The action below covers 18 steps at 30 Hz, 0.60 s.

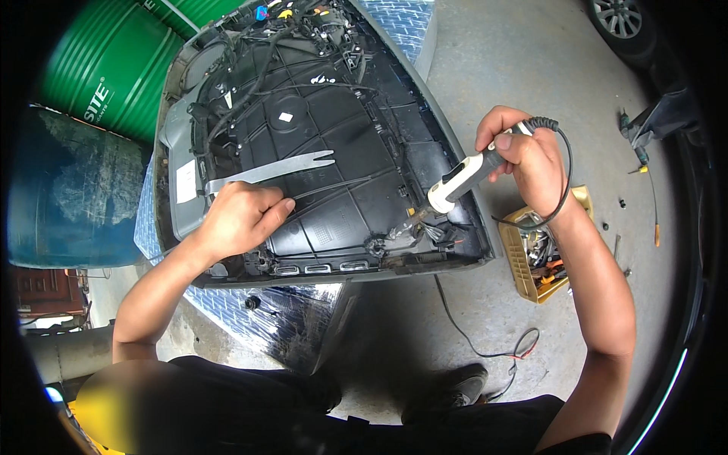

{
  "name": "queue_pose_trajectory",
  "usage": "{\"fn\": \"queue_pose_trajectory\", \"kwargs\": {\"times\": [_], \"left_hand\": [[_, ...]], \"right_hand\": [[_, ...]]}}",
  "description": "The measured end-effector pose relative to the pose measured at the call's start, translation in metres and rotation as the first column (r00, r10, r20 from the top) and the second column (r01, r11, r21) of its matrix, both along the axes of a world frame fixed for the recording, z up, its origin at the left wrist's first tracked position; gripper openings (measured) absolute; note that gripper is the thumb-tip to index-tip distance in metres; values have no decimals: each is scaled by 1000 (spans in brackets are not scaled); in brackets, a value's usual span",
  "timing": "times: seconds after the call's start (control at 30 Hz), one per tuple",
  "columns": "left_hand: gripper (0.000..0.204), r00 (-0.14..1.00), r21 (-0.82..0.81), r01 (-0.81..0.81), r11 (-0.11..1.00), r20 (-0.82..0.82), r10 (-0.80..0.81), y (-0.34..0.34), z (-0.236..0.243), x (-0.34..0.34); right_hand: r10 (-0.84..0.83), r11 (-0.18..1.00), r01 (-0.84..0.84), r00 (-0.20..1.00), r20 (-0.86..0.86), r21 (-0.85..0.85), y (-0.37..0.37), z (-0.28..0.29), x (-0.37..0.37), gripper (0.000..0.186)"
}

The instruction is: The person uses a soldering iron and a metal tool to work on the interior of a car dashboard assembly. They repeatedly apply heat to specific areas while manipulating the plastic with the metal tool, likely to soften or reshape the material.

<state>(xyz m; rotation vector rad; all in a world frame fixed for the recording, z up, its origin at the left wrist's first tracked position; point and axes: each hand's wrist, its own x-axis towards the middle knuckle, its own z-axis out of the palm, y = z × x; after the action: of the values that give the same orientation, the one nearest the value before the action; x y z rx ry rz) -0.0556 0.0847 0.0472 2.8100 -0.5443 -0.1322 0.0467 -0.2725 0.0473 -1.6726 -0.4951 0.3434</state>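
Note:
A large black car door panel [334,227] lies inner side up before me, with ribs, wiring and clips. My left hand [239,220] is closed at the panel's left part, on a flat metal pry tool [284,167] with a forked end pointing right. A thin dark rod or cable runs rightward from near that thumb. In my right hand [531,155] is a white-and-dark corded hand tool [455,186], tilted down to the left. Its lower end is over the panel's near right corner, by a bundle of wires [440,233]; whether it touches is unclear.
The panel rests on a wrapped blue-and-white block [265,318]. Right of it, a yellow crate [523,262] holds tools and parts. The tool's black cord [565,189] loops by my right wrist. Green drums [114,68] and a blue barrel [72,189] stand left; a car wheel [618,19] far right.

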Motion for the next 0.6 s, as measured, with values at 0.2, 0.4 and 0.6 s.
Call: {"fn": "queue_pose_trajectory", "kwargs": {"times": [0.2,0.4,0.6], "left_hand": [[36,1000,-6,-19,1000,-8,19,-1,-1,2],[36,987,-76,-151,986,-70,146,-2,-5,3],[39,940,-175,-289,941,-238,245,0,-12,4]], "right_hand": [[-41,999,40,999,4,24,-2,-2,2,27],[-90,996,90,996,-8,0,1,-8,5,30],[-128,989,131,991,-48,74,0,-18,6,29]]}}
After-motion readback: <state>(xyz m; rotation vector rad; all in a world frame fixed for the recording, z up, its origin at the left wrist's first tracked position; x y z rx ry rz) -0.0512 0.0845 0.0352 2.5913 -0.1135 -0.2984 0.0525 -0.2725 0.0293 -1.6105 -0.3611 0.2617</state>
